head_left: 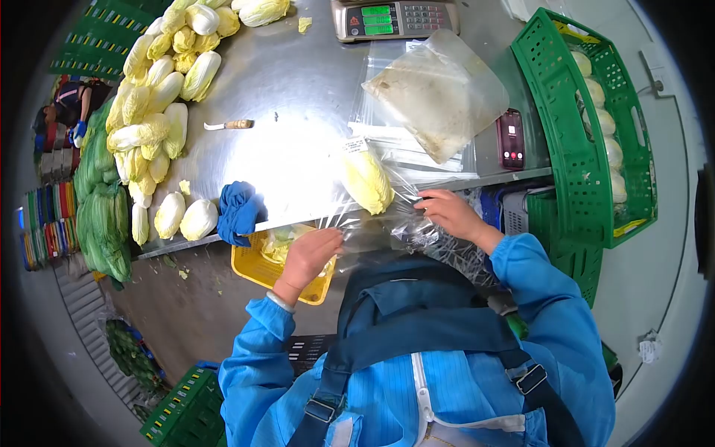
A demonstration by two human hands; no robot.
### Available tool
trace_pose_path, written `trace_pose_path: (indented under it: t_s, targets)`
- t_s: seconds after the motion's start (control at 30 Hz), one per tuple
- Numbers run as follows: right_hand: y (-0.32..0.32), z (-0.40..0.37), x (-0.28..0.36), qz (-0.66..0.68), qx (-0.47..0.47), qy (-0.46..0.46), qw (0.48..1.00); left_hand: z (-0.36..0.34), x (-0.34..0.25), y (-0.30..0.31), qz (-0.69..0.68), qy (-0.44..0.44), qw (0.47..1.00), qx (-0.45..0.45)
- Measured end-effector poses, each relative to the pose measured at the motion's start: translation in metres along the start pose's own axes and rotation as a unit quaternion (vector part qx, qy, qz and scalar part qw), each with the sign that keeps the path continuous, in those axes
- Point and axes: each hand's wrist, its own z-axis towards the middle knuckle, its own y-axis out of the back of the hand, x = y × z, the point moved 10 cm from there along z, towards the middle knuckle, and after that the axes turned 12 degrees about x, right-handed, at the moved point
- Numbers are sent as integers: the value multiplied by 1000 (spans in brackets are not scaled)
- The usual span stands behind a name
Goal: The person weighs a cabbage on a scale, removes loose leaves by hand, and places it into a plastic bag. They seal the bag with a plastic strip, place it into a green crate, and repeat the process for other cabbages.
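Status: one cabbage (pixel 367 181) is inside the clear bag (pixel 369 227), lying on the desk (pixel 298 97) at the near edge, between my hands. Left hand (pixel 309 253) is closed on the bag's open end just off the desk edge, fingers pinched narrow on the film. Right hand (pixel 454 212) is on the other side of the mouth, fingers (pixel 426 201) curled onto the plastic. It looks like a grip, though the film hides the tips. The mouth of the bag looks unsealed, so I'd call this one in but not closed.

Done, judging by what lies around: the green crate (pixel 555 112) on my right holds a row of wrapped heads, with room to spare as far as I can see.

Left: a big pile of loose cabbages (pixel 153 112) along the far left of the desk, plus a couple more near the blue cloth (pixel 238 212). My read is early-to-mid run — more loose than packed.

Other stuff:
- stack of spare bags (pixel 439 93) past the cabbage, phone (pixel 511 138) beside it
- scale (pixel 395 18) at the far edge
- knife (pixel 231 125) mid-desk
- yellow basket (pixel 257 276) with leaf scraps — right under my left hand
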Motion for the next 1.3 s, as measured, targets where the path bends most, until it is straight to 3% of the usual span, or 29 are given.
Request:
trace_pose_path:
  t_s: [0.07,0.13,0.23,0.43,0.53,0.63,0.73,0.83,0.9,0.93,1.03,1.07,1.17,1.2,1.3]
  targets:
    - [-9,0,-26,219,17,-91,971,-11,31,-5,-121,111,986,8]
    - [-13,4,-29,388,8,-152,909,-27,56,-16,-242,241,940,21]
    - [-12,23,-40,417,-33,-146,897,-37,84,-38,-444,310,841,0]
    - [-29,26,-68,330,-52,-361,871,-50,118,-71,-541,421,724,-76]
    - [-8,45,-48,57,-83,-303,948,-55,132,-94,-554,471,682,-77]
    - [-8,56,-48,6,-47,-323,945,-54,138,-108,-559,496,660,-85]
    - [3,58,-45,-49,48,-384,921,-50,137,-110,-570,494,651,-87]
    - [59,72,26,-170,-144,-230,947,-52,137,-113,-575,488,650,-93]
    - [25,91,67,-236,-96,-45,966,-53,136,-113,-584,486,644,-95]
    - [19,107,90,-166,-37,-46,984,-51,137,-113,-588,483,642,-94]
    - [-32,121,76,-239,73,-67,966,-52,138,-112,-561,529,631,-86]
    - [-40,120,69,-240,58,-60,967,-53,143,-113,-525,552,646,-50]
    - [-39,119,62,-219,36,-48,974,-14,141,-56,-134,492,859,-39]
    - [-35,119,62,-191,44,-49,979,0,133,-42,-122,513,850,0]
    - [-10,126,53,-92,32,-67,993,62,95,7,79,234,968,-29]
